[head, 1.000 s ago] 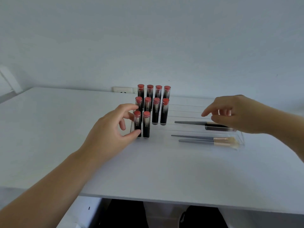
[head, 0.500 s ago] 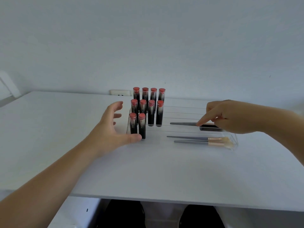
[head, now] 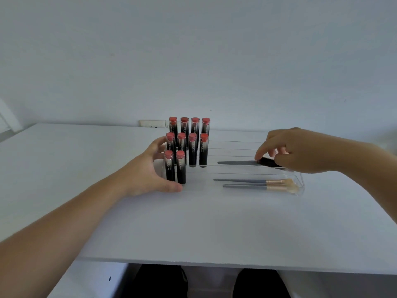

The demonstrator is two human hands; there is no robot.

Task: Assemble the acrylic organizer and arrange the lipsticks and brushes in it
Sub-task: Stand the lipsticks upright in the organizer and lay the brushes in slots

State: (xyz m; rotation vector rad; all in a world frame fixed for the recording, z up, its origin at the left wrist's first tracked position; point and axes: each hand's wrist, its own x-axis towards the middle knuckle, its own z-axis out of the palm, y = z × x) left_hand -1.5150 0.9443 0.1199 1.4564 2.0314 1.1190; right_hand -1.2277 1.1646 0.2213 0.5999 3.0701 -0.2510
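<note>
A clear acrylic organizer with stepped tiers stands on the white table. Several red-capped lipsticks stand upright in its left part, in three rows. My left hand cups the organizer's left end, fingers relaxed, thumb along the front base beside the front lipsticks. A dark-bristled brush lies on the middle tier; my right hand hovers over its head with the index fingertip touching it. Two grey-handled brushes with pale bristles lie side by side in the front tier.
A wall socket sits at the table's back edge behind the lipsticks. The wall rises directly behind the table. Dark shapes show under the table's front edge.
My left hand let go of the front lipstick, opened and settled against the organizer's left end. My right hand sank toward the dark brush, its index finger now on it.
</note>
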